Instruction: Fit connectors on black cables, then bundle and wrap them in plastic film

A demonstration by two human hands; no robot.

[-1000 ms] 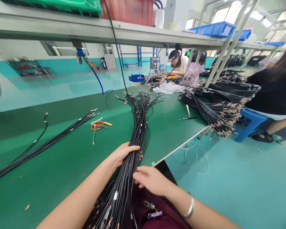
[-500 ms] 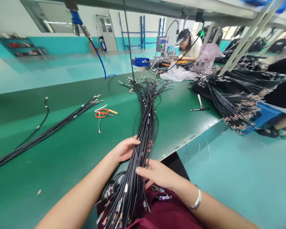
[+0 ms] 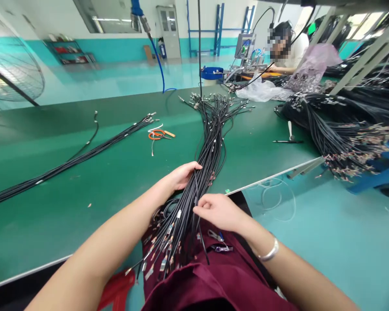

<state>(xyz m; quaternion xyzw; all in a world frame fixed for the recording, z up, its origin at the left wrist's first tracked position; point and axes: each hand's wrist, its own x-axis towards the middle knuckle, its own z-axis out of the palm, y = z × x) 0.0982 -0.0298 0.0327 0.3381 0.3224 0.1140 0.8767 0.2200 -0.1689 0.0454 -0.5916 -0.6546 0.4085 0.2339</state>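
A thick bundle of black cables (image 3: 210, 142) runs from the green table (image 3: 126, 172) over its near edge into my lap. Its far ends fan out with small metal-looking connectors, and the near ends show stripped, coloured wires and white labels. Around the bundle's middle wraps my left hand (image 3: 185, 176), thumb on top and fingertips showing on the far side. Closer to me, my right hand (image 3: 218, 210) is closed, with thumb and forefinger pinched against the bundle's right edge. What lies inside that pinch is hidden.
Left of the bundle lie orange-handled scissors (image 3: 157, 134) and a thinner bundle of cables (image 3: 94, 154). A pen (image 3: 288, 141) and a pale-handled tool (image 3: 290, 129) sit to the right, near a large cable heap (image 3: 337, 129). Beyond, a co-worker (image 3: 296, 52) works.
My view has shifted, so the table sits further left and nearer. My right hand's fingers, earlier spread along the bundle, are now curled into a pinch. The left hand still wraps the bundle.
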